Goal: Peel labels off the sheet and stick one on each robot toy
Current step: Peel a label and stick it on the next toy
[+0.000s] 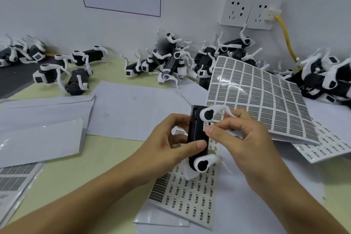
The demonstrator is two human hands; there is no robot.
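My left hand [171, 138] grips a black robot toy [197, 135] with white legs, held upright over the table's middle, thumb across its lower body. My right hand [239, 135] pinches a small white label [206, 126] against the toy's right side with thumb and forefinger. Under the toy lies a label sheet [186, 194] with rows of small printed labels. A larger sheet of labels [266, 97] leans up at the right.
Several black-and-white robot toys lie along the wall: a group at the left [62, 70], a heap in the middle [167, 62], more at the right [322, 76]. White backing papers [47, 116] cover the table's left. Wall sockets [248, 11] with a yellow cable [286, 38] are behind.
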